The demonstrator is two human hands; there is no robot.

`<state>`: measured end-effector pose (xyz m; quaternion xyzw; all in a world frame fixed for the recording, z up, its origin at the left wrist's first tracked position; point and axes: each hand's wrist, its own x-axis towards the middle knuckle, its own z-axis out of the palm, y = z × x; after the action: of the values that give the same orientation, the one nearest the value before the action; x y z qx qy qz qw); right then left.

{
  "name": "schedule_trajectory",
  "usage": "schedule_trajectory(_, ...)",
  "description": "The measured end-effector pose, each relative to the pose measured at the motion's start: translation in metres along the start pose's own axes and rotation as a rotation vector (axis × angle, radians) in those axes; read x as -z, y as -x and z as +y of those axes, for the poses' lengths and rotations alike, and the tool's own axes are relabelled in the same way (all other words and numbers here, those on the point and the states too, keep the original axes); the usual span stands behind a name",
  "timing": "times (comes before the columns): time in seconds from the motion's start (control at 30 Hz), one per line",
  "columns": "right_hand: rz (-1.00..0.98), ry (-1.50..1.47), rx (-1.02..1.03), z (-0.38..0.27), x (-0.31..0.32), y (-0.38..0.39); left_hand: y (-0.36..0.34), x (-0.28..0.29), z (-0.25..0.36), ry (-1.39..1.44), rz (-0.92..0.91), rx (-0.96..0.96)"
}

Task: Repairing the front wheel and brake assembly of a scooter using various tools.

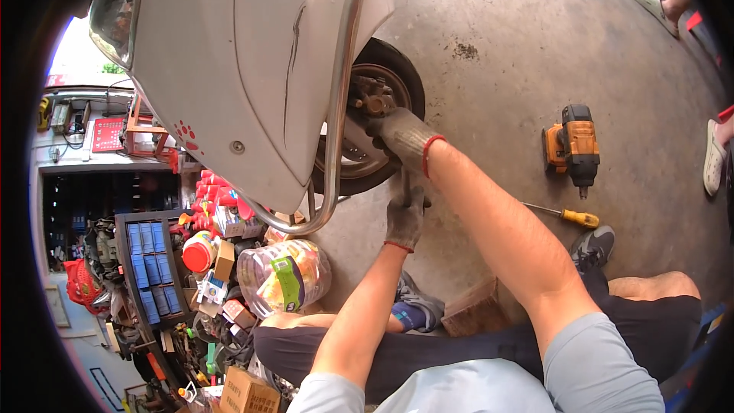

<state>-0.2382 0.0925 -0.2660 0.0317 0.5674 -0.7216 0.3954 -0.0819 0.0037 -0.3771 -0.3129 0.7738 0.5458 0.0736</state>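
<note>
We saw concrete floor (pixel 489 99), clutter (pixel 224 260) at left. Left fingers (pixel 417 200) curled round grey bar (pixel 405 185); right fingers (pixel 388 131) at wheel (pixel 410 82), we couldn't tell.

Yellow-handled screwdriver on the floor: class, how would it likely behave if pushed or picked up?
The screwdriver should probably stay stiff, given its slim, straight metal shaft. Pushed, it might roll in a curve, because its handle is much thicker.
</note>
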Motion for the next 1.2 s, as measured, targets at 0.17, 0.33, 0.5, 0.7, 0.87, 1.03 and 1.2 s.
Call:
schedule_trajectory(0.17, -0.183, -0.134, -0.036, 0.006, 0.013, -0.019, -0.003, -0.003, -0.003, -0.029, -0.072, -0.112)
schedule_trajectory(0.33, -0.304, -0.463, -0.19, 0.01, 0.013, -0.026, -0.007, -0.003, -0.01, -0.074, -0.099, -0.193)
schedule_trajectory(0.5, -0.177, -0.338, -0.202, 0.004, 0.005, -0.017, -0.015, -0.011, -0.023, -0.03, -0.043, -0.199)
schedule_trajectory(0.7, -0.167, -0.282, -0.141, 0.004, 0.007, -0.016, -0.025, -0.021, -0.042, -0.005, -0.034, -0.342)
schedule_trajectory(0.87, -0.15, -0.238, -0.105, 0.001, 0.008, -0.011, -0.033, -0.031, -0.059, 0.122, -0.066, -0.335)
schedule_trajectory(1.03, -0.129, -0.195, -0.092, 0.008, 0.018, -0.016, -0.043, -0.05, -0.067, 0.395, -0.1, -0.355)
schedule_trajectory(1.2, -0.108, -0.137, -0.047, -0.002, -0.005, -0.018, -0.07, -0.072, -0.104, 0.612, 0.173, -0.439)
